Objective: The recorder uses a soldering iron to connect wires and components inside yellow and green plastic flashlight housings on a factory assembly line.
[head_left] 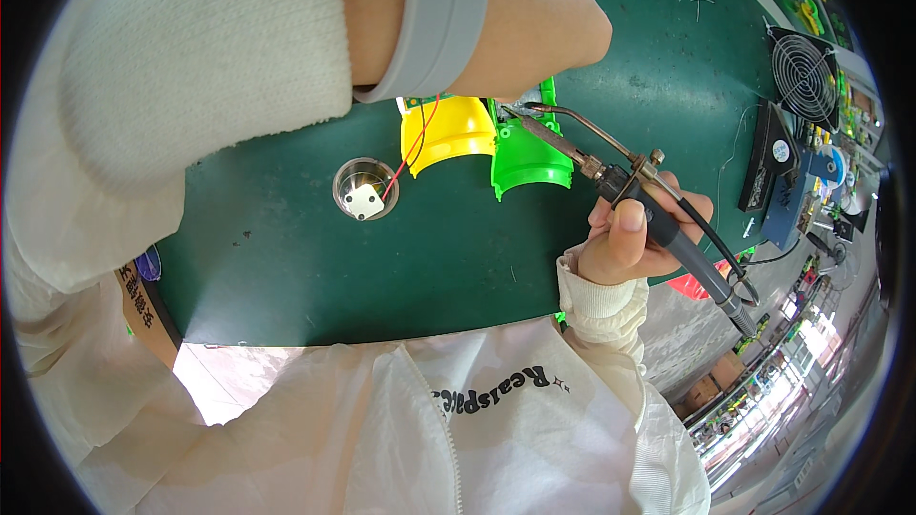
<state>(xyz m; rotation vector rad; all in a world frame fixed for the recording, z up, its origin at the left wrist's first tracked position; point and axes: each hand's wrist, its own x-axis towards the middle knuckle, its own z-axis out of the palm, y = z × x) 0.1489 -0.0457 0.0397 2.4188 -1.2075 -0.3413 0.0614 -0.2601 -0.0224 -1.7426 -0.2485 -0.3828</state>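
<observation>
My right hand (641, 246) is wrapped round the dark handle of a soldering iron (668, 227) with a thin metal tube clamped along its side. The iron's tip points up and left to a green plastic shell (528, 160); I cannot tell whether it touches. Joined to or lying against that shell is a yellow plastic shell (448, 133) with a green circuit board at its top. Red and black wires run from there to a white piece in a round clear cup (364, 193). Over the shells' far end reaches my left hand (539, 24), its fingers hidden behind its back.
A green work mat (429, 277) covers the table. At the right edge stand a black fan with a round wire guard (803, 76), a black box (766, 157) and a blue solder spool (832, 167). A cardboard piece (148, 310) is at the left edge.
</observation>
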